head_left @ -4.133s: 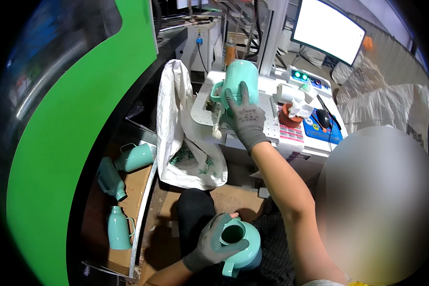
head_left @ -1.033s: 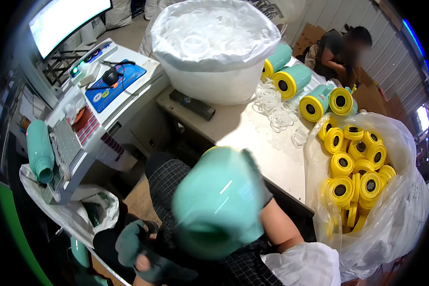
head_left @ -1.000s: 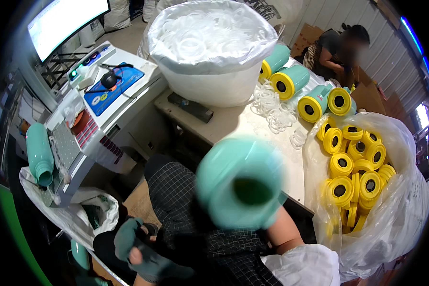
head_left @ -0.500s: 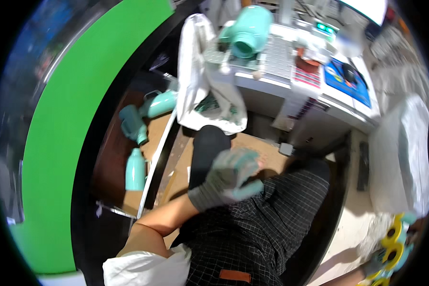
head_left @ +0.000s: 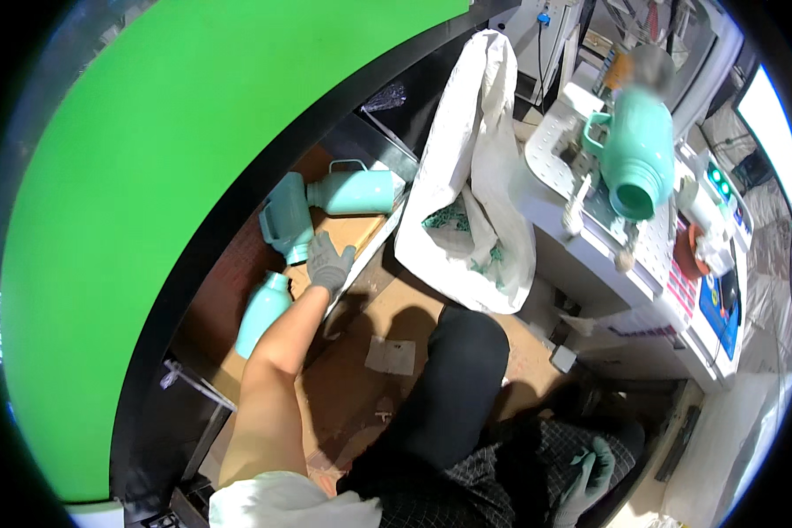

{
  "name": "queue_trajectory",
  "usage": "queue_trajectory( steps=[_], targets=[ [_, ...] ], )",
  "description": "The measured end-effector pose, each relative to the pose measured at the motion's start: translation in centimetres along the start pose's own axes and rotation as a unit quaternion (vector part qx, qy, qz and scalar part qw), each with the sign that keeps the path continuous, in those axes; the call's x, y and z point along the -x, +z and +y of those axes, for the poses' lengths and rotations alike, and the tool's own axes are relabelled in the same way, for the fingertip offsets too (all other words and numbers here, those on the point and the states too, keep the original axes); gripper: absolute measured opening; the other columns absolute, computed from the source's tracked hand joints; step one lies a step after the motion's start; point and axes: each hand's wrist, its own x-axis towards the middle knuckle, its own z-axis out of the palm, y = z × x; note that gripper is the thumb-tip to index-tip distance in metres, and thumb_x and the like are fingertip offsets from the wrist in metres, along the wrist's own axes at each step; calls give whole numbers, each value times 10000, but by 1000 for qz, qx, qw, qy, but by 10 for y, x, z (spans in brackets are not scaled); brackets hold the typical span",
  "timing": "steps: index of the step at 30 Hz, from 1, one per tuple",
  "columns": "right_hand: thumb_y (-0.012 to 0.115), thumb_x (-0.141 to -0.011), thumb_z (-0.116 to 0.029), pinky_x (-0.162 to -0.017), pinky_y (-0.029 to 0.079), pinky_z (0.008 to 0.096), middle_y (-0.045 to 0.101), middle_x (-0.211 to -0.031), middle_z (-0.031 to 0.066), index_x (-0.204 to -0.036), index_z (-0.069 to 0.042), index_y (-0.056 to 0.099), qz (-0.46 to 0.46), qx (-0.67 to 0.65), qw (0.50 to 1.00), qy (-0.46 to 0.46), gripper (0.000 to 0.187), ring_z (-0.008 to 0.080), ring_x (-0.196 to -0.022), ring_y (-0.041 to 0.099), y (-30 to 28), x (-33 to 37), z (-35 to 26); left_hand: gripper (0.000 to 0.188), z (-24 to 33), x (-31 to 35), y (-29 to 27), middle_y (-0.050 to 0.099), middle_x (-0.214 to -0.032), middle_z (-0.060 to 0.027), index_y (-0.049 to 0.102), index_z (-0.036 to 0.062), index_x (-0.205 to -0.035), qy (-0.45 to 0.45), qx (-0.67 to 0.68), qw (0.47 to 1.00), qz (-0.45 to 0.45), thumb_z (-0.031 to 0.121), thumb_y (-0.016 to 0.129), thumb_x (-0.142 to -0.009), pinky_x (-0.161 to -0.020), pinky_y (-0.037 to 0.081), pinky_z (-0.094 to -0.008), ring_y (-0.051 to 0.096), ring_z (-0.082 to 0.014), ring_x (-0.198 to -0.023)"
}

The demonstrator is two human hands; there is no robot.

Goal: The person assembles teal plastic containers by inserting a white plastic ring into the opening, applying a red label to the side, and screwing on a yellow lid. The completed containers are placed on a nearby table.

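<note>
My left hand [head_left: 328, 261], in a grey glove, reaches into a cardboard box with its fingers spread and holds nothing. Right by its fingertips lies a mint-green jug body [head_left: 288, 220] with a side handle. Another handled jug body [head_left: 354, 192] lies on its side farther back. A third mint-green jug body [head_left: 265, 312] lies nearer, beside my left wrist; any handle on it is not visible. Over my lap at the lower right is my right hand [head_left: 588, 482], gloved, its green-coated fingers loosely bent and apart, with nothing seen in them.
A white sack [head_left: 502, 224] with green scraps inside stands beyond my knee. On the workbench [head_left: 607, 277] at right, a mint-green jug body [head_left: 640, 145] sits in a metal fixture. A green panel [head_left: 150, 194] with a black edge curves along the left.
The view has turned left. My left hand has gone from above my lap into the box. My right hand has moved from beside yellow ringed parts at the right to my lap.
</note>
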Motion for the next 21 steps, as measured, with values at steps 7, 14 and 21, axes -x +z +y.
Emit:
queue_trajectory(
  steps=[7, 14, 21],
  targets=[
    [626, -1032, -71, -908, 530, 301, 704, -1143, 83, -1232, 13, 659, -175, 76, 979, 74, 220, 164, -1005, 642, 65, 9, -26, 793, 37, -124, 12, 491, -1495, -172, 462, 36, -1475, 169, -128, 976, -48, 421, 717, -831, -1095, 430, -476, 482, -336, -1368],
    [637, -1018, -64, -846, 537, 290, 718, -1080, 81, -1192, 4, 677, -153, 106, 972, 141, 191, 165, -955, 654, 69, 28, -15, 620, 41, -80, 9, 542, -1226, -151, 608, 54, -1275, 339, -226, 889, 208, 390, 746, -773, -1076, 350, -536, 477, -357, -1208],
    [609, -1031, -68, -801, 517, 262, 694, -1075, 82, -1183, 68, 661, -122, 50, 984, 123, 211, 132, -888, 620, 72, 31, -1, 354, 39, -58, 34, 587, -1188, -158, 690, 92, -1106, 311, -144, 939, -33, 298, 699, -818, -1067, 366, -526, 515, -361, -1174]
  ],
)
